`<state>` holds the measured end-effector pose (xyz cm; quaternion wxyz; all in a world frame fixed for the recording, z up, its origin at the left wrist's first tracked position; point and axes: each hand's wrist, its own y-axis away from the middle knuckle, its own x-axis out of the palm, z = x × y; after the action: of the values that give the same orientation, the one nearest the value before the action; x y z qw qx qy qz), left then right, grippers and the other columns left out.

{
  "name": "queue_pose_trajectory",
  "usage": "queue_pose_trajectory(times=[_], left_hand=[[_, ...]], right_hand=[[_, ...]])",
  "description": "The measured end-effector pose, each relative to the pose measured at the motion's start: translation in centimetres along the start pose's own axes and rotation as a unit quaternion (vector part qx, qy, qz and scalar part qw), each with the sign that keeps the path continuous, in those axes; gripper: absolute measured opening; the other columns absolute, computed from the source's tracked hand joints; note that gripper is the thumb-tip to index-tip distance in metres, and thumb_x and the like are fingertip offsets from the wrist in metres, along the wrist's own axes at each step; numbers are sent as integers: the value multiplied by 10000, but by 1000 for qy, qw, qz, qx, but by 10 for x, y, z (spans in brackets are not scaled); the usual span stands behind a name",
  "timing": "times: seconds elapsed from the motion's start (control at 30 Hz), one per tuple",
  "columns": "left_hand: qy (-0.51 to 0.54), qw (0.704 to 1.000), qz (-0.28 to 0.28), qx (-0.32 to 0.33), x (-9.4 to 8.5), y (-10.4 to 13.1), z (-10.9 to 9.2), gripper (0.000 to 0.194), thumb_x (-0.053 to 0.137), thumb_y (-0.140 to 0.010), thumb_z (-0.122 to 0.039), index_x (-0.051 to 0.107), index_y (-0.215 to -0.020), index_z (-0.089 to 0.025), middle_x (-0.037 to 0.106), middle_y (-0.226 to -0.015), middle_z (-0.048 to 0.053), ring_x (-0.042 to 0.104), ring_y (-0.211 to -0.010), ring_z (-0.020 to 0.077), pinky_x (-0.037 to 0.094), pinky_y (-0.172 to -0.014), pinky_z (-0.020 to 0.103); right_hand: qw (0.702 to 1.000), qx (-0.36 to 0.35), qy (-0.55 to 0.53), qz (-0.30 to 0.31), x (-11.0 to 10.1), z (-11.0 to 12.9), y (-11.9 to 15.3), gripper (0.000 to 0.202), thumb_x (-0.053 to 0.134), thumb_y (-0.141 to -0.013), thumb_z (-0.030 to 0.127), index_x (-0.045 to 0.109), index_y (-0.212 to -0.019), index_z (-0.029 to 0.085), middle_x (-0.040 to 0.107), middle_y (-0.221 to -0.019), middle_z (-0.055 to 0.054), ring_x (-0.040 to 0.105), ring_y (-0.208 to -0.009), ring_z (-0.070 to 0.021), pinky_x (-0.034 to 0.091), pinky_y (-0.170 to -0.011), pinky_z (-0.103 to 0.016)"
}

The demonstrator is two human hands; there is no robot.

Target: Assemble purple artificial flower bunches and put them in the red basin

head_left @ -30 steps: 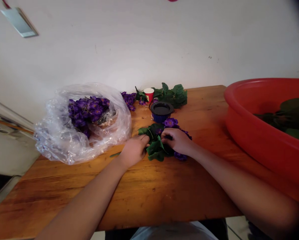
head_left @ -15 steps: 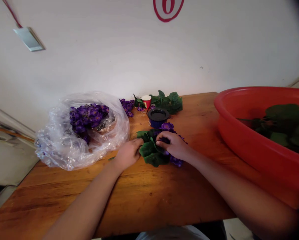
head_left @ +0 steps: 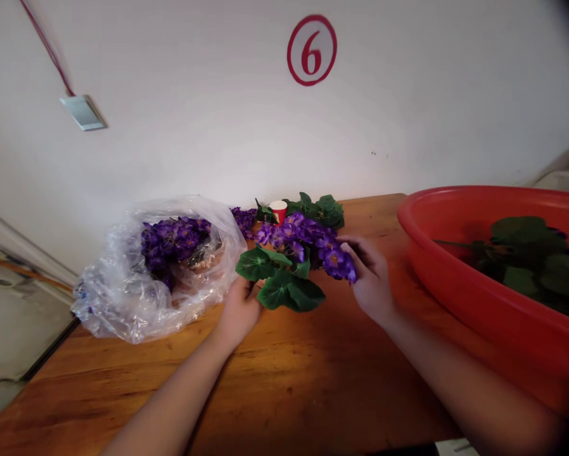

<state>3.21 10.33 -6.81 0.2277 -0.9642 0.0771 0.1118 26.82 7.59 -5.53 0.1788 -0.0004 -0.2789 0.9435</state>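
Observation:
A bunch of purple artificial flowers (head_left: 308,244) with broad green leaves (head_left: 289,288) is raised off the wooden table, its blossoms toward the right. My left hand (head_left: 241,310) is closed round its stem end below the leaves; the stem itself is hidden by the fingers. At the blossom end, my right hand (head_left: 372,278) has its thumb and fingers against the outermost purple petals, the fingertips partly covered by them. Just behind the bunch stands a small red and white paper cup (head_left: 278,210).
On the left lies a clear plastic bag (head_left: 123,297) with more purple flowers (head_left: 175,244) inside. A large red basin (head_left: 436,266) with leafy bunches (head_left: 522,234) stands right. More green leaves (head_left: 329,209) lie near the wall on the wooden table (head_left: 275,380).
The flower bunch has risen from the table and hides the dark pot behind it. My right hand has moved right, from the leaves to the blossoms. The view has tipped up.

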Motion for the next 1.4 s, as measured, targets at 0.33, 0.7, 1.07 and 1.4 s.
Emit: queue_pose_trajectory(times=[0.33,0.7,1.07,1.4], left_hand=[[97,989,-76,-78,2,3,-11,362,612,-835,-468,500,-660,-171,468,-551,-37,407,-491,94,304,-474,211],[204,968,-104,-104,5,8,-26,352,641,-818,-484,444,-762,-198,452,-564,-70,394,-455,76,314,-433,193],[217,959,-158,-87,5,9,-25,408,687,-765,-529,455,-695,-200,498,-448,-77,402,-334,66,288,-361,193],[276,942,-171,-87,8,13,-26,327,699,-778,-451,492,-777,-198,539,-532,-69,450,-401,72,362,-404,192]], right_hand=[[997,28,21,70,7,-4,7,193,639,-821,414,623,-860,226,632,-841,-48,582,-811,-224,506,-723,-356],[997,-56,36,25,7,7,22,170,595,-858,378,554,-741,261,560,-752,-19,541,-727,-207,462,-629,-332],[944,-297,127,58,-4,27,39,106,547,-825,174,570,-869,267,569,-808,-44,570,-726,-216,463,-604,-360],[902,-383,175,92,-7,40,42,209,545,-783,123,540,-931,271,573,-790,-33,578,-700,-211,482,-583,-363]])
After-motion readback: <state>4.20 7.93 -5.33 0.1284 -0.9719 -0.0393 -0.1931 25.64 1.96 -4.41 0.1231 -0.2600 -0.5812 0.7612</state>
